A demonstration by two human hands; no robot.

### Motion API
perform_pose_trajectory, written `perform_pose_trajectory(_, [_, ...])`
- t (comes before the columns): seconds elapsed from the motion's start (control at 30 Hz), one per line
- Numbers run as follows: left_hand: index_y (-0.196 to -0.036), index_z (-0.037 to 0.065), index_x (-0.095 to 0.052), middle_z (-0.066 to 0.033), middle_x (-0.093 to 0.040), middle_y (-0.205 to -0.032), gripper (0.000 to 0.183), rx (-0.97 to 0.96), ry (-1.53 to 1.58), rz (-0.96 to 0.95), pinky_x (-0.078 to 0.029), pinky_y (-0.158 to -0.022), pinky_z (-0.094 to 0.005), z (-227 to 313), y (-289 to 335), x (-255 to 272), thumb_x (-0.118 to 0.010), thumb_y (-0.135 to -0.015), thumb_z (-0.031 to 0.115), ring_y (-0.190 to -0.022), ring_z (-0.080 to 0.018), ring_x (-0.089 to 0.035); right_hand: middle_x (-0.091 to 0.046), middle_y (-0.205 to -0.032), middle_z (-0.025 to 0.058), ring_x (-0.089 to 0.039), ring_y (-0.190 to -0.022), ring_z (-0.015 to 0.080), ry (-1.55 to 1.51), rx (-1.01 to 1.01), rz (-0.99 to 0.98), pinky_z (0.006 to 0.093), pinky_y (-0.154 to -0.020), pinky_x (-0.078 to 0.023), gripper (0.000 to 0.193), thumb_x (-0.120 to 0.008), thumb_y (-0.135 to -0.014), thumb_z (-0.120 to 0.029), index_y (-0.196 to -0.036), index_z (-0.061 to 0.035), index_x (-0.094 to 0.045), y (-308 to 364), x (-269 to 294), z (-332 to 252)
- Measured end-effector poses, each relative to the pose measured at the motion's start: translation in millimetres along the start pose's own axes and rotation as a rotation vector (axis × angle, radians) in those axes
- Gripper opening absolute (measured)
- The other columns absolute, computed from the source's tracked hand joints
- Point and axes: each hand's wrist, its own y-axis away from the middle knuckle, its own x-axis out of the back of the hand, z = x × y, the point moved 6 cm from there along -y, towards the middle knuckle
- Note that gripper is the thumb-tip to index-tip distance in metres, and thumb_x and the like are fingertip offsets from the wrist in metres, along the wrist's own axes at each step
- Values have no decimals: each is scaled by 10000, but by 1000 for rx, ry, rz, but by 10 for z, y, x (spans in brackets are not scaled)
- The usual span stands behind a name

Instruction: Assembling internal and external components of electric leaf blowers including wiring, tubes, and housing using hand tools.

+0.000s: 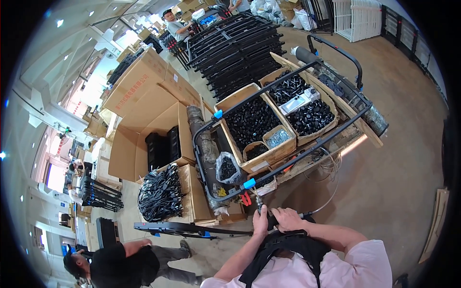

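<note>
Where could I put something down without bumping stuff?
On the bare floor at right, between the grey roll and the board. It's crowded left of the roll, where the frame crosses the bins beside a bag, and tight around the tool.

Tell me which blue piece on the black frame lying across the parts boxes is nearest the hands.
The blue piece on the frame's near side, just beyond the hands; the far-left corner's blue piece sits clearly farther off.
</note>
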Motion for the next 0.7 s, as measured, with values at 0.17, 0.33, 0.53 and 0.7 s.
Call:
perform_pose_trajectory(0.17, [-1078, 7, -639, -60, -640, -957, 483, 36, 72, -27, -499, -765, -344, -59, -89, -42, -624, -1052, 490, -845, -146, -546, -692, -973, 189, -725, -901, 378, 48, 39, 47, 467, -807, -575, 599, -772, -709, -171, -1222, 25, -531, -41, -25, 105])
perform_pose_trajectory(0.33, [-1118, -6, -635, -92, -647, -983, 516, 31, 41, 7, -509, -809, -367, -83, -108, -51, -614, -1054, 505, -889, -177, -570, -717, -869, 174, -745, -810, 351, 110, 100, 57, 453, -702, -583, 583, -753, -731, -176, -1217, 45, -518, -75, 13, 108])
perform_pose_trajectory(0.53, [-1137, -20, -627, -125, -671, -1026, 568, 8, -112, 54, -516, -843, -393, 104, -59, -129, -597, -1051, 540, -930, -201, -590, -727, -972, 248, -736, -852, 396, 5, 49, -18, 474, -764, -584, 812, -768, -763, -247, -1429, 89, -448, -95, -110, 320])
perform_pose_trajectory(0.7, [-1178, -46, -623, -193, -714, -1070, 596, 6, -235, 78, -522, -909, -430, 18, -189, -12, -616, -1033, 532, -1002, -278, -670, -726, -1061, 285, -730, -917, 434, -11, 4, -126, 498, -826, -586, 945, -800, -780, -295, -1513, 96, -349, -192, -143, 292])
